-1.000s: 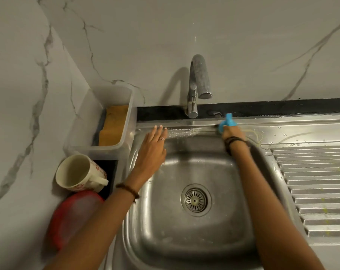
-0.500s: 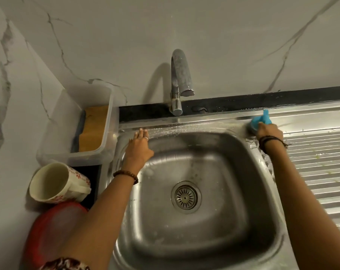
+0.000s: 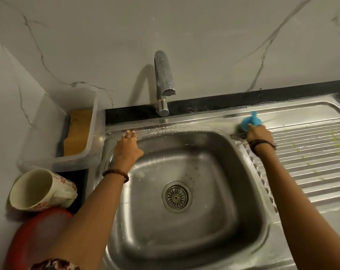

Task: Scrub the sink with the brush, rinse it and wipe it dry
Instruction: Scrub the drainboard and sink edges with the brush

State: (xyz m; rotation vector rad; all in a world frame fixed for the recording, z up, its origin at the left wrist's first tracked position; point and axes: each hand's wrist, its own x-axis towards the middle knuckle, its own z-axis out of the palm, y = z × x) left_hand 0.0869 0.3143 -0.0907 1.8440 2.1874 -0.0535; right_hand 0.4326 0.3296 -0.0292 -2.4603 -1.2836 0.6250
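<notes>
The steel sink (image 3: pixel 184 240) fills the middle, with its drain strainer (image 3: pixel 176 197) at the bottom and wet suds along the back rim. My right hand (image 3: pixel 259 135) grips a blue brush (image 3: pixel 251 121) and presses it on the rim at the sink's back right corner, beside the ribbed drainboard (image 3: pixel 309 152). My left hand (image 3: pixel 128 148) rests with straight fingers on the back left rim. The faucet (image 3: pixel 162 82) stands behind the basin with no water running.
A clear plastic tub (image 3: pixel 48 133) holding a yellow sponge (image 3: pixel 78 133) stands left of the sink. A floral mug (image 3: pixel 40 190) lies on its side by a red lid (image 3: pixel 34 236). Marble walls close in the back and left.
My right hand has slid the brush right along the back rim to the corner by the drainboard. My left hand stays on the left rim. The view shifted right.
</notes>
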